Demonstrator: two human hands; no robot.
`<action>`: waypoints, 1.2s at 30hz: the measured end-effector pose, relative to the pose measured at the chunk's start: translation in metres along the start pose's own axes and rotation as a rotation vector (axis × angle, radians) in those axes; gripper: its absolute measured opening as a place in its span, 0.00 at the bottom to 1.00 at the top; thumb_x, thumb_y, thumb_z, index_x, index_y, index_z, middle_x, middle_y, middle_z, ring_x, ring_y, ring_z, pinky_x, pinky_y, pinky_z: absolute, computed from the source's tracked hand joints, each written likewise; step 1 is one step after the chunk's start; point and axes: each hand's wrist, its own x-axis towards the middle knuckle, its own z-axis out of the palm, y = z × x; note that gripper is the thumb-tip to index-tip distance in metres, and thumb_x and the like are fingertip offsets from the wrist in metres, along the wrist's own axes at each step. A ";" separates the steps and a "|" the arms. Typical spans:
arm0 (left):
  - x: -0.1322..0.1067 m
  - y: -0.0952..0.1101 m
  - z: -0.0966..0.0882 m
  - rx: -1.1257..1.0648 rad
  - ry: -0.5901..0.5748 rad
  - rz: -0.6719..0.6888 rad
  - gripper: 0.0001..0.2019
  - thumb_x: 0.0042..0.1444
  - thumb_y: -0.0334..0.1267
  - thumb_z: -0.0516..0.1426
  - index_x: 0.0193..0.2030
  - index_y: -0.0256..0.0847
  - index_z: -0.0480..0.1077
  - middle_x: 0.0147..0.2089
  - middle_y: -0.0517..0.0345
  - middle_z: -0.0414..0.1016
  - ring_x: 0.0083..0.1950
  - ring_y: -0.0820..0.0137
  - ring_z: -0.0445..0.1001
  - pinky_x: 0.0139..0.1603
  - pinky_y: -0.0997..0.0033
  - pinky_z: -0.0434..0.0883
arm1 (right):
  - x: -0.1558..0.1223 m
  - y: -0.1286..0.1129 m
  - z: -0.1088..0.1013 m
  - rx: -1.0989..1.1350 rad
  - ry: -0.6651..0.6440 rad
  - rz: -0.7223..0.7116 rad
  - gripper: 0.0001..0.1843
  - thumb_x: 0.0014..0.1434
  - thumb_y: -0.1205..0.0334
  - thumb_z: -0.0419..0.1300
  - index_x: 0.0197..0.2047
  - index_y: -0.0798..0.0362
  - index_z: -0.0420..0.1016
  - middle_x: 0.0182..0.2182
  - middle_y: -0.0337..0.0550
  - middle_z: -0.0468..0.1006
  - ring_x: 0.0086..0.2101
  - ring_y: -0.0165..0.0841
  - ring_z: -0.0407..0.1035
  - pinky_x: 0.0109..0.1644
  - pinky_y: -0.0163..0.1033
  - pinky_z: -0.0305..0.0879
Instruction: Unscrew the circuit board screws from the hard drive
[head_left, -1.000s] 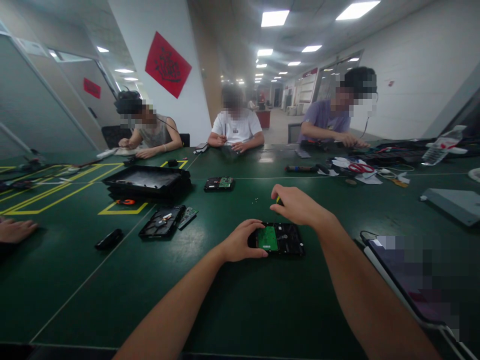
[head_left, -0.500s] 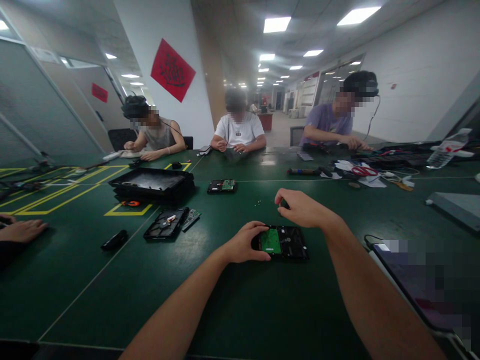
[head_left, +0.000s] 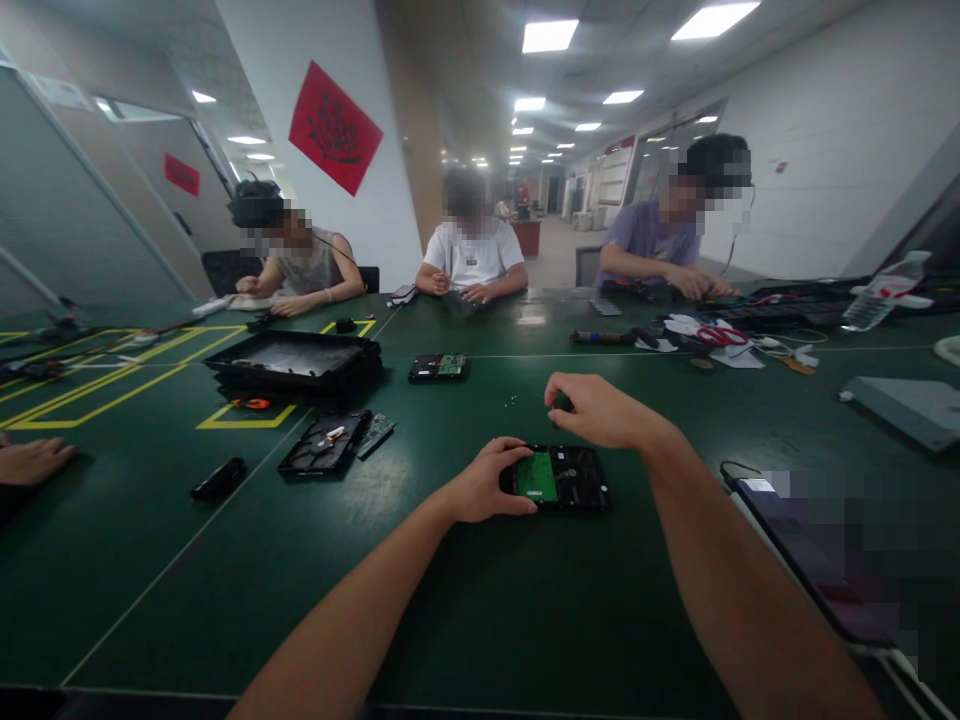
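A hard drive (head_left: pixel 581 482) with a green circuit board (head_left: pixel 536 477) lies flat on the dark green table. My left hand (head_left: pixel 489 482) grips its left end, thumb on the near edge and fingers on the far edge. Above the drive's far edge hovers my right hand (head_left: pixel 592 408), its fingers curled closed. Something dark shows between those fingers, too small to make out. Several tiny pale bits, perhaps screws (head_left: pixel 511 401), lie on the table just left of my right hand.
A second hard drive (head_left: pixel 439 367) lies farther back. To the left are a black frame-like part (head_left: pixel 324 443), a loose circuit board (head_left: pixel 376 436), a black object (head_left: pixel 218 479) and stacked black trays (head_left: pixel 296 365). At right are a tablet-like screen (head_left: pixel 810 560) and a grey box (head_left: pixel 900 410). Co-workers sit opposite.
The whole view has shifted slightly, so things appear a little farther left and higher. Both hands keep nearly the same pose at the hard drive.
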 end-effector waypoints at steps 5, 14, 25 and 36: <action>-0.001 -0.001 -0.001 -0.030 -0.005 0.002 0.44 0.46 0.55 0.73 0.69 0.48 0.66 0.71 0.46 0.60 0.72 0.47 0.61 0.73 0.45 0.62 | -0.002 -0.001 -0.002 0.007 0.004 -0.023 0.06 0.62 0.65 0.61 0.43 0.52 0.74 0.42 0.45 0.81 0.39 0.36 0.73 0.44 0.38 0.64; 0.000 -0.005 0.000 -0.018 -0.015 0.002 0.45 0.46 0.55 0.73 0.70 0.49 0.65 0.70 0.45 0.59 0.72 0.48 0.61 0.73 0.45 0.61 | -0.008 -0.003 -0.004 0.007 0.003 0.030 0.06 0.63 0.62 0.61 0.44 0.51 0.73 0.42 0.46 0.80 0.40 0.37 0.73 0.45 0.39 0.65; -0.001 0.000 0.000 -0.017 0.006 -0.002 0.43 0.47 0.53 0.72 0.69 0.49 0.66 0.70 0.45 0.60 0.72 0.47 0.61 0.73 0.44 0.61 | -0.005 -0.001 -0.002 -0.069 0.018 0.054 0.05 0.64 0.62 0.57 0.42 0.52 0.73 0.42 0.49 0.79 0.42 0.40 0.72 0.48 0.43 0.65; -0.002 0.001 0.001 -0.008 0.025 0.001 0.42 0.47 0.51 0.72 0.68 0.48 0.66 0.70 0.46 0.61 0.70 0.48 0.64 0.72 0.45 0.64 | -0.003 -0.004 0.000 -0.101 0.019 0.092 0.05 0.64 0.63 0.55 0.41 0.52 0.71 0.41 0.50 0.79 0.42 0.41 0.72 0.47 0.42 0.64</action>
